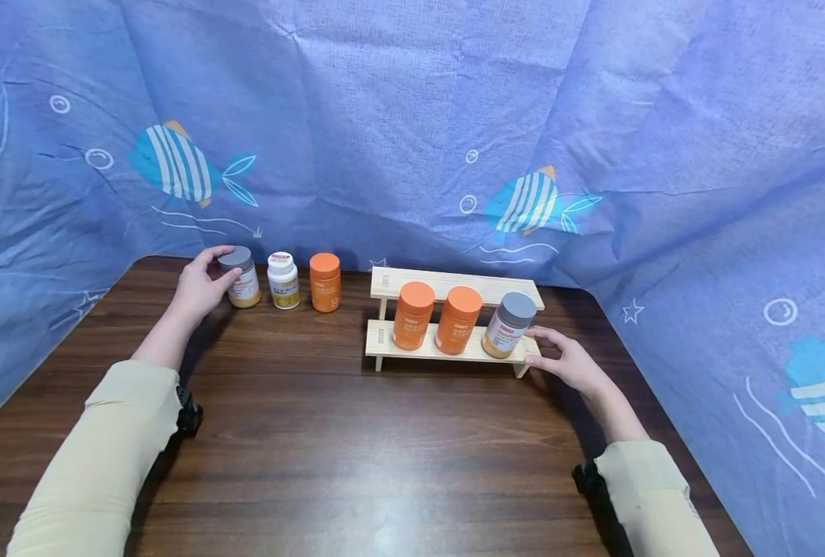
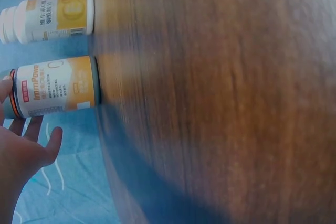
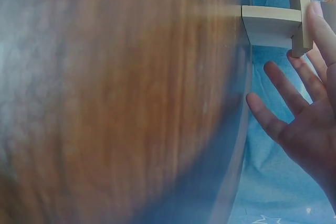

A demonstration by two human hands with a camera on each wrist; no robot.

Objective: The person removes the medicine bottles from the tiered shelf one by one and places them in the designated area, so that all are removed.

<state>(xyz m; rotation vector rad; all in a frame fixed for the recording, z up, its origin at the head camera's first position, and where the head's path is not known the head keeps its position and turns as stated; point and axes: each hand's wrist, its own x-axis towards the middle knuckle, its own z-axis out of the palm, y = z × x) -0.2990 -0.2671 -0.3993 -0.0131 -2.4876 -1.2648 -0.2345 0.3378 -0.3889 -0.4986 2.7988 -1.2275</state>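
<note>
At the table's back left, my left hand (image 1: 202, 285) grips a grey-lidded bottle (image 1: 248, 290) near its lid, thumb in front and fingers behind. The bottle stands upright with a white and orange label (image 2: 58, 87). Beside it are a white bottle (image 1: 283, 282) with a yellow label and an orange bottle (image 1: 325, 284). My right hand (image 1: 571, 362) pinches the right end of a two-tier wooden rack's lower board (image 1: 384, 338), its other fingers spread (image 3: 286, 90). On that board stand two orange bottles (image 1: 414, 317) (image 1: 458, 321) and another grey-lidded bottle (image 1: 506, 329).
The rack's upper board (image 1: 447, 282) runs behind the bottles on the lower one. Dark wood tabletop (image 1: 301, 433) stretches in front of the rack and bottles. A blue fish-print curtain (image 1: 384, 124) hangs close behind the table and along its sides.
</note>
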